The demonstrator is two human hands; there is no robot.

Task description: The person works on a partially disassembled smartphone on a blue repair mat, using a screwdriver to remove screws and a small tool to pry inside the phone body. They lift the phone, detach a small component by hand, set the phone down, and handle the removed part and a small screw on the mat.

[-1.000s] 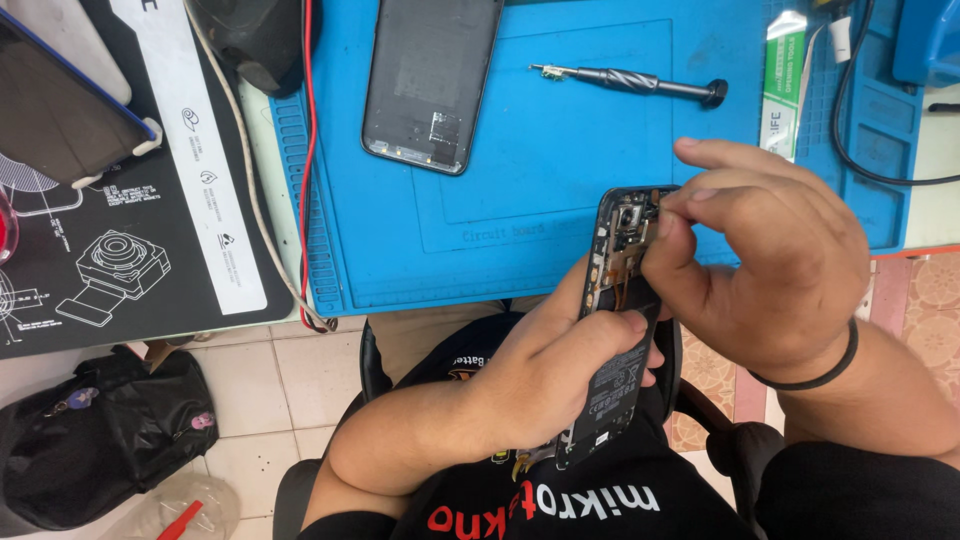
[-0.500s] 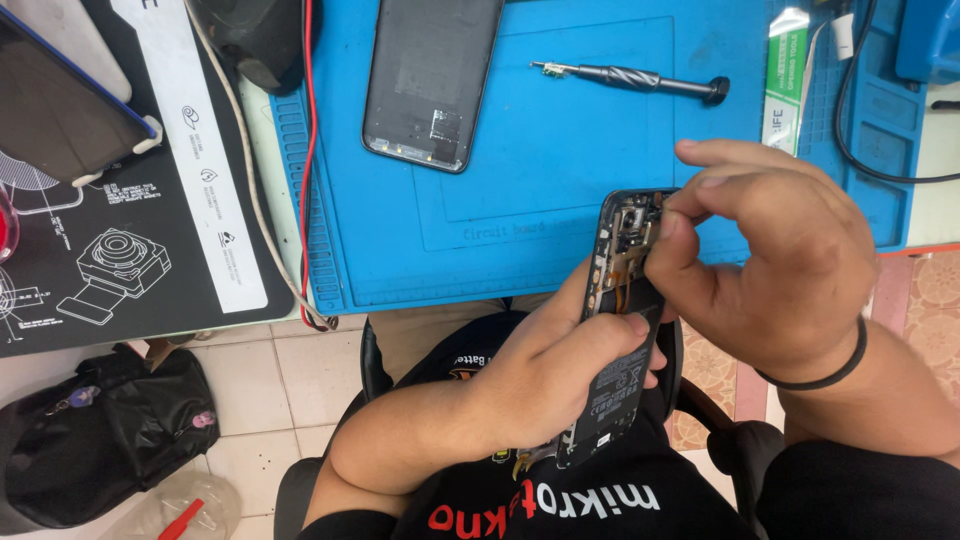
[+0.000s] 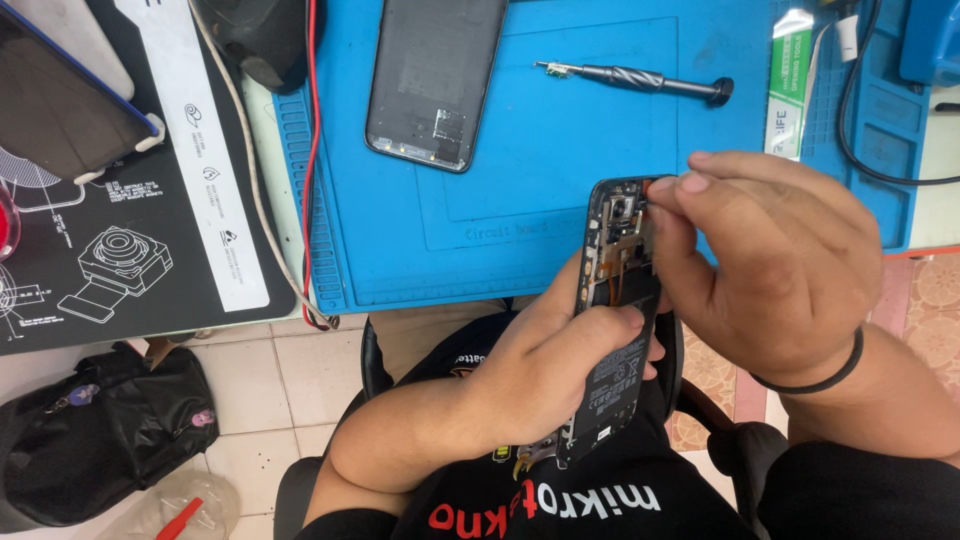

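Two hands, the left hand (image 3: 560,375) and right hand (image 3: 775,265), one opened phone (image 3: 612,320), one back cover (image 3: 435,80), one screwdriver (image 3: 640,80), one blue mat (image 3: 540,180), one black bag (image 3: 100,440).

The left hand (image 3: 560,375) comes up from the lower left, forearm bare and angled across the lap, elbow bent. Its fingers curl in a firm closed grasp, the thumb laid across the front and pointing to the right, the knuckles turned toward the camera. The right hand (image 3: 775,265) comes in from the right, its back facing up, a thin dark band around the wrist. Its thumb and forefinger (image 3: 690,185) are pinched together at their tips, pointing left, while the other fingers fold loosely under the palm. Both hands sit close together, nearly touching.
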